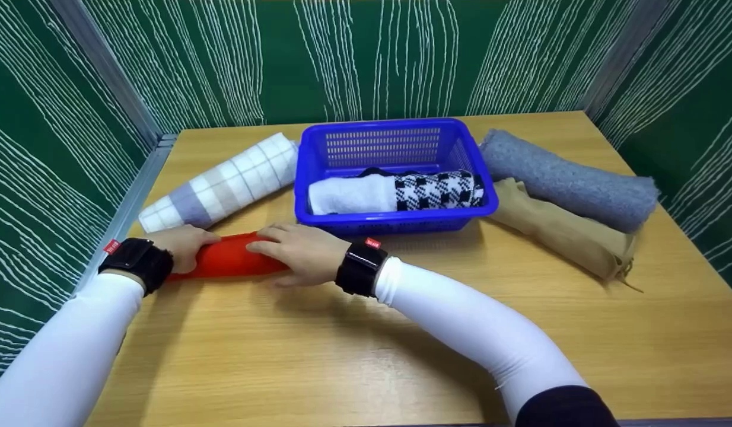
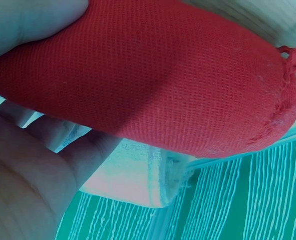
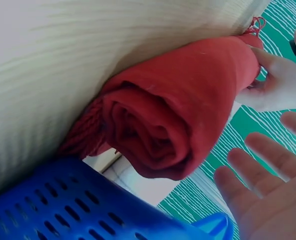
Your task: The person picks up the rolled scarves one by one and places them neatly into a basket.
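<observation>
A rolled red scarf (image 1: 232,256) with braided fringe lies on the near left of the table, its end close to the basket. At its left end my left hand (image 1: 181,244) grips it, thumb on one side and fingers on the other in the left wrist view. My right hand (image 1: 306,252) is over the scarf's right end in the head view. In the right wrist view, the fingers (image 3: 262,155) of that hand are straight and spread beside the roll, with a gap showing. The scarf's spiral end (image 3: 148,132) faces that camera.
A blue basket (image 1: 395,219) holds a white roll (image 1: 354,194) and a black-and-white patterned roll (image 1: 437,190). A checked cloth roll (image 1: 223,181) lies left of it. Grey (image 1: 567,172) and tan (image 1: 556,228) rolls lie to its right. Green walls (image 1: 277,59) enclose the table.
</observation>
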A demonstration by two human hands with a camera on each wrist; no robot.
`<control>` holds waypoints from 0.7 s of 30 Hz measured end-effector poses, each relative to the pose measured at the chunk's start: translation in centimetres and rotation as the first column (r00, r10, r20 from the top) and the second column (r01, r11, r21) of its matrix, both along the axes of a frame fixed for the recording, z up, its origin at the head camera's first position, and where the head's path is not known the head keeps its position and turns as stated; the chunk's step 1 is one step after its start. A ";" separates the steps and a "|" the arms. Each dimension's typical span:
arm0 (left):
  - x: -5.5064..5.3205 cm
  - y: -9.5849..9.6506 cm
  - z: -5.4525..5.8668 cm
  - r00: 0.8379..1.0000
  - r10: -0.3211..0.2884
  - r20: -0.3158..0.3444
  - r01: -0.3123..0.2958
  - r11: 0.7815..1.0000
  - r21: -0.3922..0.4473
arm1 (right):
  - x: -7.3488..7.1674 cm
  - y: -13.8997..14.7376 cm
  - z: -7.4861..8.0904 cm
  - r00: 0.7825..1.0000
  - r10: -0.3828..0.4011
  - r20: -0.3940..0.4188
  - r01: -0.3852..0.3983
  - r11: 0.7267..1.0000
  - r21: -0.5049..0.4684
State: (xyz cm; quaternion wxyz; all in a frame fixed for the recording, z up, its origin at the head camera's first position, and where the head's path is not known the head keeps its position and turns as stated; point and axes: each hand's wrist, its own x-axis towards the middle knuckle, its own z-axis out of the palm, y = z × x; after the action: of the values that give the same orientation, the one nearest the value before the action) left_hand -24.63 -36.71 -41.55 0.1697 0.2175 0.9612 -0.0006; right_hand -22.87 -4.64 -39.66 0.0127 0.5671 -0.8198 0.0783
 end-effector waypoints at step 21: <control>0.3 -0.3 0.6 0.996 0.063 0.070 -0.062 0.998 -0.020 | -0.6 -0.9 -2.6 0.982 -0.178 0.057 0.170 0.978 0.118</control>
State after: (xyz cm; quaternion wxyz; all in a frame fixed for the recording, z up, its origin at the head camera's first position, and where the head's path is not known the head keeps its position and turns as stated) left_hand -24.36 -36.97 -40.99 0.2053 0.1856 0.9609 0.0037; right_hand -23.50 -5.55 -42.21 -0.0398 0.4900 -0.8694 0.0495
